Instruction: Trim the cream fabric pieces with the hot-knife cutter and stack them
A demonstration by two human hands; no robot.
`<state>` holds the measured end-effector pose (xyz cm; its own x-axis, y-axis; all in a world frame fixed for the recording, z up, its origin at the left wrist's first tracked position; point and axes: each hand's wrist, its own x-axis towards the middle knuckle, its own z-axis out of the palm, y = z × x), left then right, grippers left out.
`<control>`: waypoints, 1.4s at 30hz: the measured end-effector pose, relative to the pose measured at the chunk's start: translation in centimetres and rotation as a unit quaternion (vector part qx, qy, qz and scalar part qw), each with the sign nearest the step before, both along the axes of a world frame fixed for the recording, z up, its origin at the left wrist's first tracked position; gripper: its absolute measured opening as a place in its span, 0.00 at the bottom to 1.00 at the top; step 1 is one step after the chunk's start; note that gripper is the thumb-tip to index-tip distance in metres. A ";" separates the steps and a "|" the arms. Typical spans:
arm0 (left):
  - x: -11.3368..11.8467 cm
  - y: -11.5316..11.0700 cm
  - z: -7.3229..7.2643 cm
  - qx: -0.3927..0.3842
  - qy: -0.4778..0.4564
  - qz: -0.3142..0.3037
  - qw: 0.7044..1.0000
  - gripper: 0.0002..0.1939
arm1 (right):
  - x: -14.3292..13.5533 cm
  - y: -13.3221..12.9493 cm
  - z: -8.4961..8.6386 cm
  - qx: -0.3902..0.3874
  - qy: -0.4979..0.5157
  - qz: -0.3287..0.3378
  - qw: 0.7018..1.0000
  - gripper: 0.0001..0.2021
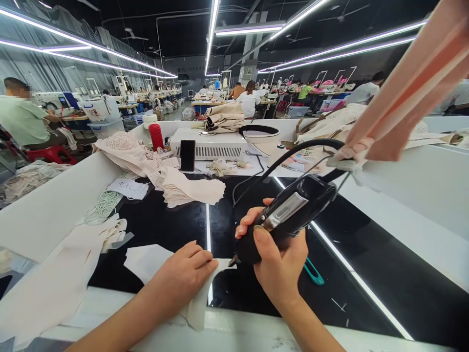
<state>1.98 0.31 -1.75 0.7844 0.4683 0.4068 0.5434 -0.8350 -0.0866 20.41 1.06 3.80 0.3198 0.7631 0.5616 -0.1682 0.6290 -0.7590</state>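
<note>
My right hand [280,259] is wrapped round a black handheld tool [289,208] with a silver plate on its side. The tool slants down to the left, and its small metal tip [232,263] is at the edge of a cream fabric piece [200,300]. My left hand [190,269] presses that fabric onto the black glossy tabletop [252,288], fingers close together. A white piece [146,260] lies just beyond my left forearm. The tool's cable rises to a bundle tied with pink cloth [399,98].
Stacked cream fabric [194,188] lies at the back, near a phone [187,155] and a red bottle [156,137]. More fabric [54,283] covers the left side. Teal snips [313,272] lie right of my right hand. A seated person [25,117] is at far left.
</note>
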 end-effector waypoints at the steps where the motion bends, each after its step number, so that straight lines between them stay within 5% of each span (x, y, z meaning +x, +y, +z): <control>1: 0.0 0.0 0.0 0.000 0.002 0.001 1.000 0.12 | 0.1 0.0 0.0 0.000 0.002 0.000 1.000 0.16; 11: -0.2 0.1 -0.4 0.009 -0.018 0.000 1.000 0.14 | 0.2 -0.1 -0.2 -0.012 -0.037 -0.018 0.999 0.12; 15: -0.4 -1.2 -0.3 0.048 -0.064 0.048 0.996 0.14 | 0.1 -0.4 0.0 -0.009 -0.046 -0.032 0.998 0.12; 22: -0.6 -4.0 -0.9 -0.071 -0.099 0.067 0.990 0.14 | 0.0 -0.7 0.1 -0.012 -0.048 -0.043 0.998 0.11; 28: -0.7 -3.4 -0.8 -0.079 -0.047 0.086 0.992 0.22 | 0.0 -1.4 0.3 -0.005 -0.048 -0.058 0.997 0.10; 42: 0.3 -2.8 -0.8 -0.010 -0.027 0.103 0.994 0.17 | -0.3 -2.9 -0.1 0.002 -0.047 -0.022 0.999 0.10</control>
<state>2.28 -2.45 -2.59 0.6489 0.6244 0.4348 0.7058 -0.7074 -0.0375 20.06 -1.88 3.71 0.2979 0.7473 0.5939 -0.0680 0.6372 -0.7677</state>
